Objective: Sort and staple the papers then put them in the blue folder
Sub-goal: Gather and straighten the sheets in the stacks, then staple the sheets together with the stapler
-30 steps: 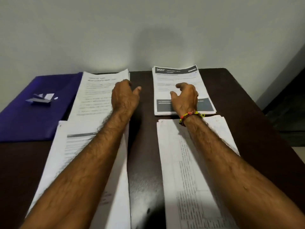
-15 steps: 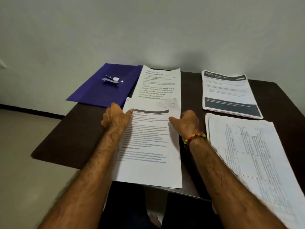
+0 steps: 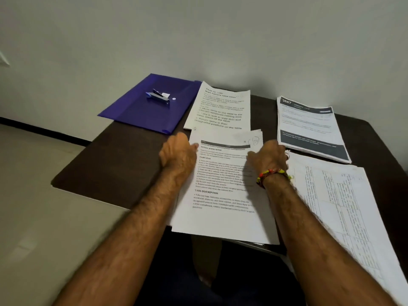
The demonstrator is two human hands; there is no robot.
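Note:
A stack of printed papers (image 3: 223, 195) lies at the table's near edge and overhangs it. My left hand (image 3: 177, 154) holds the stack's upper left edge, thumb on top. At the upper right edge my right hand (image 3: 268, 156), with a beaded band at the wrist, grips the same stack with curled fingers. The blue folder (image 3: 136, 113) lies flat at the far left corner, with a small stapler (image 3: 157, 97) on top of it. A second stack with large print (image 3: 220, 107) sits just beyond my hands.
A stack with dark header bands (image 3: 309, 127) lies at the far right. A stack of table-printed sheets (image 3: 344, 208) lies at the near right, under my right forearm. The dark table (image 3: 114, 164) ends at the left over a pale floor; a wall is close behind.
Both hands came back from the two far stacks to the near left stack and took its top corners. My view swung left, showing the table's left edge and the floor.

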